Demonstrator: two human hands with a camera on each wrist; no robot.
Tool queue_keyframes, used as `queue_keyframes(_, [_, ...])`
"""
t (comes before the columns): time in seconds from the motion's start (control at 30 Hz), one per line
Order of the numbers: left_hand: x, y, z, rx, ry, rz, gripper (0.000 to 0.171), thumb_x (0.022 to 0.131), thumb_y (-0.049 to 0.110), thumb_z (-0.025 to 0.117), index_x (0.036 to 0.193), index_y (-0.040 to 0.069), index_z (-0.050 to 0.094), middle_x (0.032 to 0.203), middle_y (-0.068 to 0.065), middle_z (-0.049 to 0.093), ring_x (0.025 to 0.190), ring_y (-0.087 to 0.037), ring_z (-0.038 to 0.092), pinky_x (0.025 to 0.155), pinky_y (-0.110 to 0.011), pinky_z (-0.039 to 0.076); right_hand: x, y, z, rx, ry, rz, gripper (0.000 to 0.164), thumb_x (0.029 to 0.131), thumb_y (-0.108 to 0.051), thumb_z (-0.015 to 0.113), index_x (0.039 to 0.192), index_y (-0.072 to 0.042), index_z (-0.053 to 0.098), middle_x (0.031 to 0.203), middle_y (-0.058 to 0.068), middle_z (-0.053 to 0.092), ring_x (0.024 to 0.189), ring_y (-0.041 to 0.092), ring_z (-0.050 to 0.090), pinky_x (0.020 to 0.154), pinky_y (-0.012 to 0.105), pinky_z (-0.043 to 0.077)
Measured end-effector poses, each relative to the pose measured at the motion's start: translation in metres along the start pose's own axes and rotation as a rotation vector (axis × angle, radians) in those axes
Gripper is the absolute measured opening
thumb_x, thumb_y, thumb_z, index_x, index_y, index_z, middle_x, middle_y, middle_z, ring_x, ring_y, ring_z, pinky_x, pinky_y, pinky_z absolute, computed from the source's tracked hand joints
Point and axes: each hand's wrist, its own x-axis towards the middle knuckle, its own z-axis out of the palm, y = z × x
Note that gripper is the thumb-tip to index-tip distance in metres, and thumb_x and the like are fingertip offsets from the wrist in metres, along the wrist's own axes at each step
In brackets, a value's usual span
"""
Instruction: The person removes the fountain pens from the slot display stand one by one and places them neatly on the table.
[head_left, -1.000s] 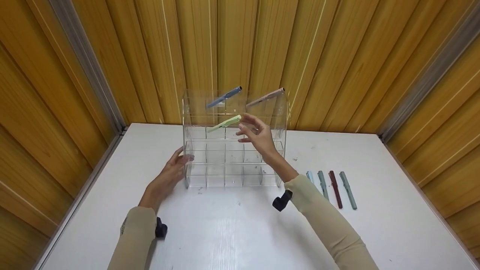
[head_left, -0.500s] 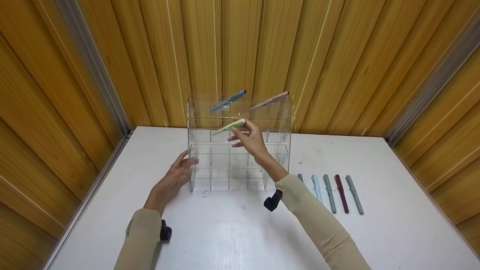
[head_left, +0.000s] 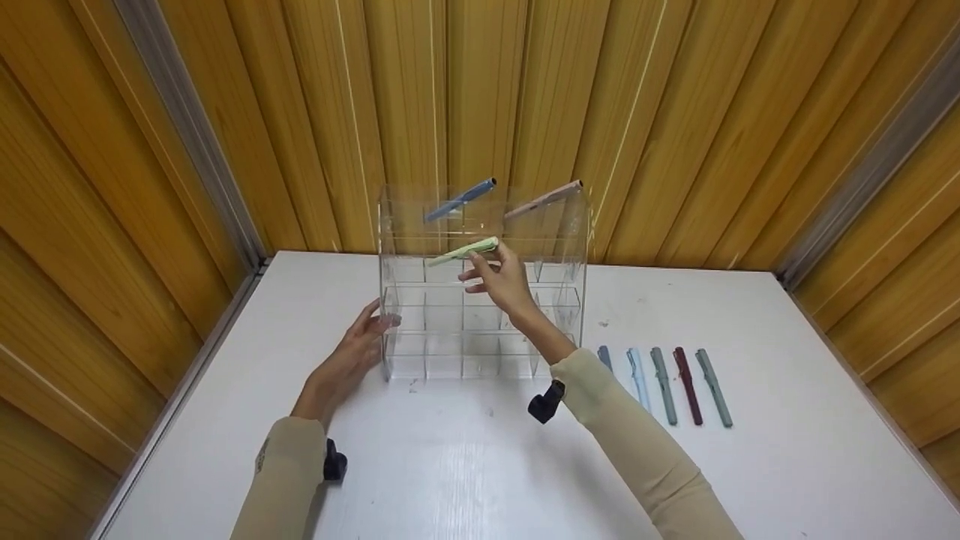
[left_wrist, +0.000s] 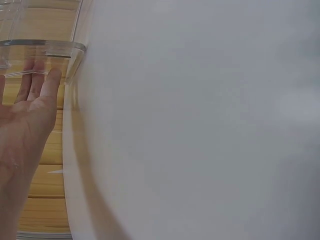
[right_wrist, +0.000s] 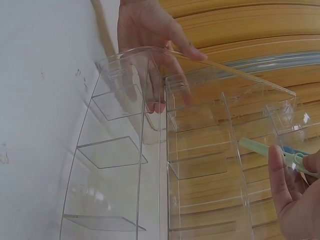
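A clear acrylic pen rack with several tiers of compartments stands upright on the white table. In its middle upper tier a light green pen lies tilted, its right end raised. My right hand pinches that pen near its upper end; the right wrist view shows thumb and fingers about the green pen. My left hand is at the rack's left side, its extended fingers against the side panel, as the left hand in the left wrist view shows. A blue pen and a pink pen rest in the top tier.
To the right of the rack several pens lie in a row: a slate blue pen, a light blue pen, a grey-green pen, a dark red pen and another grey-green pen. Wood-patterned walls enclose the table.
One second ago my right hand was beside the green pen's upper end with fingers apart; it has since moved onto the pen and pinched it. My left hand has stayed at the rack's side.
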Motion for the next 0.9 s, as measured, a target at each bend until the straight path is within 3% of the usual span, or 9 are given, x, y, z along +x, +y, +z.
queue_keyframes(0.23, [0.002,0.001,-0.001,0.004,-0.013,-0.003,0.076,0.101,0.052,0.058,0.163,0.038,0.015,0.164,-0.002,0.032,0.161,-0.029,0.008,0.130,-0.057,0.009,-0.001,0.002,-0.001,0.008,0.041,0.001,0.020,0.106,-0.008,0.054,0.124,0.001,0.057,0.108,0.012,0.067,0.080,0.014,0.075,0.069,0.028,0.065])
queue_keyframes(0.5, [0.001,0.001,-0.003,-0.001,-0.014,-0.010,0.075,0.102,0.052,0.056,0.163,0.039,0.014,0.163,-0.001,0.032,0.161,-0.029,0.007,0.130,-0.056,0.008,-0.004,0.003,-0.005,0.056,0.064,-0.056,0.026,0.107,-0.007,0.052,0.129,0.003,0.057,0.114,0.019,0.066,0.077,0.009,0.073,0.067,0.024,0.063])
queue_keyframes(0.57, [0.002,0.002,-0.004,-0.011,-0.026,0.002,0.074,0.103,0.051,0.055,0.163,0.039,0.014,0.163,-0.002,0.031,0.160,-0.029,0.011,0.130,-0.055,0.010,-0.004,0.001,-0.007,0.064,0.068,-0.072,0.028,0.107,-0.008,0.052,0.133,0.002,0.056,0.118,0.022,0.064,0.077,0.008,0.072,0.067,0.023,0.063])
queue_keyframes(0.77, [0.007,0.005,-0.003,-0.030,-0.043,0.009,0.072,0.105,0.048,0.054,0.163,0.037,0.014,0.163,-0.003,0.030,0.159,-0.030,0.017,0.130,-0.054,0.014,-0.006,-0.005,-0.012,0.094,0.094,-0.113,0.031,0.107,-0.010,0.051,0.137,0.000,0.055,0.106,0.007,0.067,0.078,0.008,0.071,0.065,0.022,0.061])
queue_keyframes(0.9, [0.009,0.005,-0.004,-0.025,-0.045,-0.017,0.076,0.102,0.050,0.057,0.163,0.038,0.013,0.163,-0.002,0.030,0.159,-0.029,0.018,0.130,-0.052,0.017,-0.009,-0.010,-0.017,0.098,0.120,-0.135,0.034,0.108,-0.010,0.050,0.140,-0.001,0.052,0.111,0.011,0.065,0.078,0.008,0.070,0.064,0.021,0.060])
